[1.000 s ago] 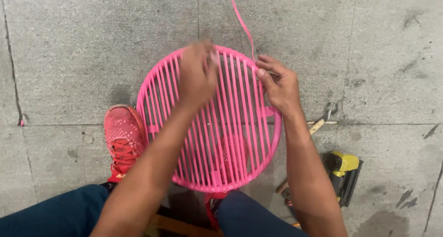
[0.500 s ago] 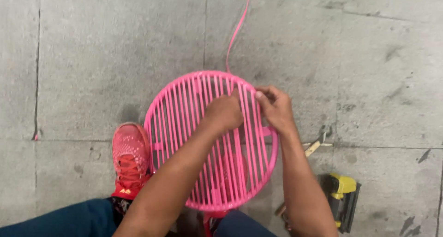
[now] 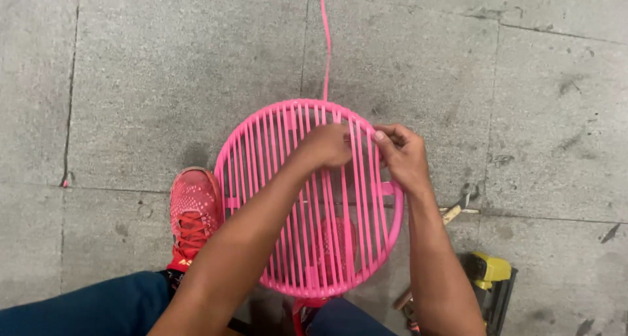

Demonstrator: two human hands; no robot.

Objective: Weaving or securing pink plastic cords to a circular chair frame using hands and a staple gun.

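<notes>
A round pink frame strung with parallel pink cords stands between my knees over the stone floor. My left hand reaches across its upper middle, fingers closed among the cords. My right hand rests at the frame's upper right rim, pinching a pink cord. A loose pink cord runs from the top of the frame away across the floor.
My red shoe stands left of the frame; a second red shoe shows through the cords. A yellow and black power tool lies on the floor at lower right, with a small pale wooden piece near it.
My left hand has slid down from the frame's top rim to the upper middle. The view has shifted, so the frame sits lower in the picture.
</notes>
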